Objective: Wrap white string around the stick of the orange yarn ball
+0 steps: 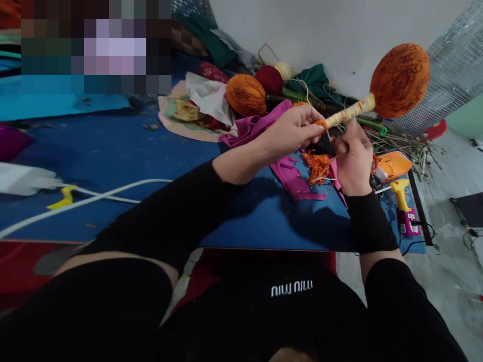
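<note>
A maraca-like piece has an orange cloth-covered head (400, 80) with dark swirls and a pale yellow wrapped handle (350, 111). It is held tilted above the table, head up to the right. My left hand (292, 128) pinches the handle's lower end, where an orange band sits. Close below the handle, my right hand (354, 158) is closed, its fingertips a little blurred. A thin pale strand (329, 136) runs between the handle end and the right fingers. Under the hands lie shredded orange fibre (319, 166) and magenta cloth (292, 181).
A second orange-headed piece (246, 94) lies behind, near a dark red ball (269, 79) and fabric scraps (207, 95). A yellow and purple glue gun (405, 208) is at the right table edge, by dry twigs (407, 143). A white cable (113, 192) crosses the blue table (124, 151).
</note>
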Available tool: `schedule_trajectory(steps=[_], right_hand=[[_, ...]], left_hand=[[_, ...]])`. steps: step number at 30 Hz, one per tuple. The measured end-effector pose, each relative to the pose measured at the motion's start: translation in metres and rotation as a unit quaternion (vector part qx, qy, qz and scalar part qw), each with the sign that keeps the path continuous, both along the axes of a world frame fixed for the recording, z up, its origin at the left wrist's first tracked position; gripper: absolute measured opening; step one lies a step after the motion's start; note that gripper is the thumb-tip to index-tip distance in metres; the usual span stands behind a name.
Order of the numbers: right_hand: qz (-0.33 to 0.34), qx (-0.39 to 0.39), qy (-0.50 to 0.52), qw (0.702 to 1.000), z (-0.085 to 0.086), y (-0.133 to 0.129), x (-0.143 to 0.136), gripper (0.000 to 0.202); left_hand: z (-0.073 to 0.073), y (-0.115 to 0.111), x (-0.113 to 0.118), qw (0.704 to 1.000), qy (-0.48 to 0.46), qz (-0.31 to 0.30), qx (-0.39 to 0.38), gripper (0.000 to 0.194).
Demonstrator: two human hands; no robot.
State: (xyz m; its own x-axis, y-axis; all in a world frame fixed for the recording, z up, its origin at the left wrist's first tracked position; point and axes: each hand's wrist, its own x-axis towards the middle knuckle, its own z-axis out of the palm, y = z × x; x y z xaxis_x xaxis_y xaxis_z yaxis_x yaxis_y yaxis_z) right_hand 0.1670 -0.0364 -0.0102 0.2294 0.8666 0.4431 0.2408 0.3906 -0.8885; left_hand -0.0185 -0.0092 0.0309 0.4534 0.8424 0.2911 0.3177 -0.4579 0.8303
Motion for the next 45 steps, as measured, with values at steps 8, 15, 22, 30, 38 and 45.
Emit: schedule_trajectory(steps=[8, 15, 22, 30, 38, 45], right_hand=[[-0.040, 0.017, -0.042, 0.998, 0.000, -0.003, -0.005, 0.051], [-0.003, 0.028, -0.079, 0.996, 0.001, -0.004, -0.002, 0.056], [-0.056, 0.035, -0.067, 0.996, 0.008, -0.009, -0.009, 0.051], [-0.089, 0.045, -0.045, 0.994, 0.017, -0.008, -0.013, 0.052], [-0.062, 0.058, -0.066, 0.994, 0.016, -0.010, -0.016, 0.052], [-0.106, 0.067, -0.124, 0.984, 0.013, -0.008, -0.009, 0.061]], left_hand=[[0.002, -0.009, -0.005, 0.997, -0.056, -0.055, -0.017, 0.013], [0.004, -0.009, -0.005, 0.995, -0.066, -0.078, -0.014, 0.015], [0.000, -0.009, -0.004, 0.997, -0.050, -0.063, 0.022, 0.013], [0.011, -0.011, -0.009, 0.979, -0.124, -0.116, -0.109, 0.012], [0.011, -0.014, -0.003, 0.970, -0.172, -0.084, -0.150, 0.041], [0.009, -0.009, -0.009, 0.988, -0.099, -0.093, -0.069, 0.017]])
